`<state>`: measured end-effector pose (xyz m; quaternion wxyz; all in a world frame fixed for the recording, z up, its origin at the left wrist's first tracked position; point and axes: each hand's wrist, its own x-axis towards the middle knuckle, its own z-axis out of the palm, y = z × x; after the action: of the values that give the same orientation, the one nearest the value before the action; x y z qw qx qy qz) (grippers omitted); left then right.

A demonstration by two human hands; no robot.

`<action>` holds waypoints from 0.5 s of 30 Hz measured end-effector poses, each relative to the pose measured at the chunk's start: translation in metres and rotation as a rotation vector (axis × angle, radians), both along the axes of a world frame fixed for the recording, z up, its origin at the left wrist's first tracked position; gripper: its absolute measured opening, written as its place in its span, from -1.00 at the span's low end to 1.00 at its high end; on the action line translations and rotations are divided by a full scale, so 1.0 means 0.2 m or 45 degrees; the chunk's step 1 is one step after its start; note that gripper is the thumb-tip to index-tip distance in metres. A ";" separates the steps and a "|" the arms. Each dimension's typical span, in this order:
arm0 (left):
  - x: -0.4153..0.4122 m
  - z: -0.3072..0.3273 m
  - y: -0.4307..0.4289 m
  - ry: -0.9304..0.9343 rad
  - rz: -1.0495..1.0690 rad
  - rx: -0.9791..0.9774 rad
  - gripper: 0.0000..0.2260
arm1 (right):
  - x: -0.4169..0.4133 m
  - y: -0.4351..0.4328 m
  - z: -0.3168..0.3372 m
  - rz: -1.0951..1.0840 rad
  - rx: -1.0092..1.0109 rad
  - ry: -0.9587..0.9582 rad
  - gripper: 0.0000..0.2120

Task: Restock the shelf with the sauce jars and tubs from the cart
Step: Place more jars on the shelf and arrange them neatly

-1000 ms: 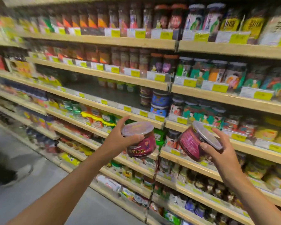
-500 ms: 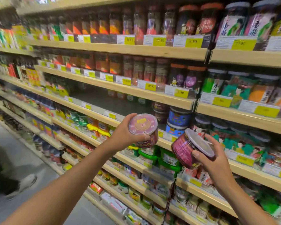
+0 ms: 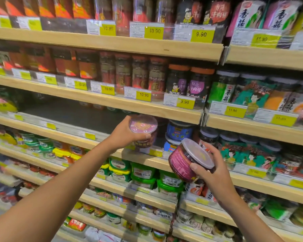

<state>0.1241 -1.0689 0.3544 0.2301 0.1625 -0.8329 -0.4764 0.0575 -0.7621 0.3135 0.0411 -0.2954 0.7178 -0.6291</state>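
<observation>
The right hand (image 3: 215,173) grips a purple-labelled tub (image 3: 182,165) round its clear lid, tilted, in the air before the shelf (image 3: 140,158). Farther in, the left hand (image 3: 124,135) clasps a second tub (image 3: 143,131) upright at the shelf's front edge, just beside stacked blue tubs (image 3: 179,131); whether it rests there is unclear.

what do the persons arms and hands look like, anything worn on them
The left arm and right arm are bare as far as the frame shows, no sleeves. The left hand and right hand have no gloves, and no rings, watch or bracelets are visible.
</observation>
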 end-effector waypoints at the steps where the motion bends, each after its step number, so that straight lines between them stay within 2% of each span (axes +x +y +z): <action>1: -0.04 0.00 -0.03 -0.008 -0.033 0.000 -0.45 | 0.01 -0.02 0.00 -0.030 -0.006 -0.002 -0.17; 3: -0.11 0.00 -0.10 -0.085 -0.110 -0.018 -0.50 | 0.05 -0.06 -0.01 -0.093 -0.020 -0.003 -0.18; 5: -0.18 0.01 -0.14 -0.219 -0.124 -0.057 -0.31 | 0.09 -0.10 -0.01 -0.159 -0.024 0.005 -0.18; 6: -0.21 0.01 -0.16 -0.311 -0.116 -0.078 -0.31 | 0.11 -0.12 -0.02 -0.189 -0.024 0.001 -0.17; 8: -0.26 0.00 -0.18 -0.445 -0.085 -0.154 -0.48 | 0.15 -0.16 -0.02 -0.241 -0.028 -0.009 -0.14; 10: -0.29 -0.01 -0.19 -0.550 -0.150 -0.264 -0.49 | 0.19 -0.20 -0.03 -0.293 -0.020 -0.014 -0.07; 12: -0.32 -0.03 -0.20 -0.577 -0.209 -0.291 -0.43 | 0.23 -0.23 -0.03 -0.340 -0.014 -0.015 -0.04; 15: -0.34 -0.07 -0.22 -0.578 -0.266 -0.227 -0.42 | 0.27 -0.27 -0.04 -0.398 0.004 -0.010 -0.09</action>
<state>0.0567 -1.1138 0.3409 0.0002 0.1575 -0.9141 -0.3737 0.1120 -0.8167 0.3053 -0.0541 -0.1777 0.7558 -0.6278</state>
